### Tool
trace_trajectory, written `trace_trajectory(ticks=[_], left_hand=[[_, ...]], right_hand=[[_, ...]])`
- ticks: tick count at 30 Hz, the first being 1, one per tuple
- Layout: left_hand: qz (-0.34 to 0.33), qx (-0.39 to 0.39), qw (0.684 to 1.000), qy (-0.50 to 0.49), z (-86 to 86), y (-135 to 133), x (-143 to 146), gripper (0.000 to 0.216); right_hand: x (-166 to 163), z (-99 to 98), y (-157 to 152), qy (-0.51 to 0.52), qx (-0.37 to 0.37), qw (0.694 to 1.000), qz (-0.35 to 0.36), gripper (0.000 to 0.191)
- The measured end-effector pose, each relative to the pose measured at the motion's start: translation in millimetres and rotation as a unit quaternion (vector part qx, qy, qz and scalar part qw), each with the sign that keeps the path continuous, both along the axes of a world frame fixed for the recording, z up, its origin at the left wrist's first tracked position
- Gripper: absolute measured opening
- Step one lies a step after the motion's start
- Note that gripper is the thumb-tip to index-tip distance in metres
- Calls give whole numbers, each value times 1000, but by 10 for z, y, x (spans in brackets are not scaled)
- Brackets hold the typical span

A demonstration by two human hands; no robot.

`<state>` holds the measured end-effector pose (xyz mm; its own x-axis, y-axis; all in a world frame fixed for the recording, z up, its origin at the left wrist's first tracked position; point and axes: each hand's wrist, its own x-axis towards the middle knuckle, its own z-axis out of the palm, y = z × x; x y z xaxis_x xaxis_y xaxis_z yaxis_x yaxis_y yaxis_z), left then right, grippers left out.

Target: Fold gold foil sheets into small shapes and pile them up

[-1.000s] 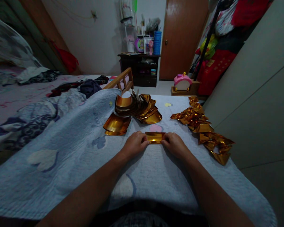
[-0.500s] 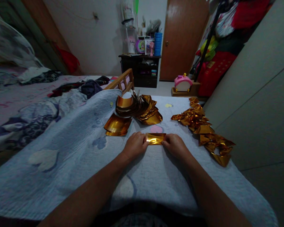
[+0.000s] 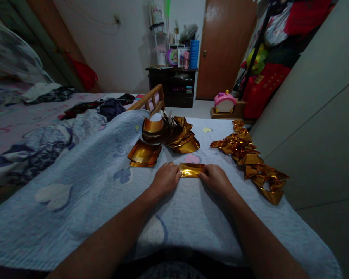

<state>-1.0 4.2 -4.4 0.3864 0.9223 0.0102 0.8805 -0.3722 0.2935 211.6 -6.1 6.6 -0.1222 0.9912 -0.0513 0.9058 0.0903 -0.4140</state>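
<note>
Shiny, creased gold foil strip [image 3: 191, 170] lies flat on soft blue quilt [image 3: 84, 186] | left hand [image 3: 165, 179] pinches its left end, right hand [image 3: 215, 179] its right | unchanged since half a second ago | curved foil sheets [image 3: 165, 137] beyond, crumpled folded pieces [image 3: 250, 159] right by quilt edge; bare quilt left.

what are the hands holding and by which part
A folded gold foil sheet lying on the blue blanket: the left hand pinches its left end, the right hand its right end.
</note>
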Motion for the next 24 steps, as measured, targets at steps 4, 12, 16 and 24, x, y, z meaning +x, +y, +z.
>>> trace_trajectory(ticks=[4,12,16,24], left_hand=[[-3,9,1000,-4,2,-3,-5,22],[-9,-54,981,-186,64,20,-72,13],[16,-84,966,-244,47,29,-85,25],[-15,-56,978,-200,34,45,-52,10]], right_hand=[[-4,1,-7,-4,3,1000,3,17],[9,-5,-5,-3,-1,1000,6,16],[17,-14,-6,1,-6,1000,10,17],[24,-19,6,-7,-6,1000,15,16]])
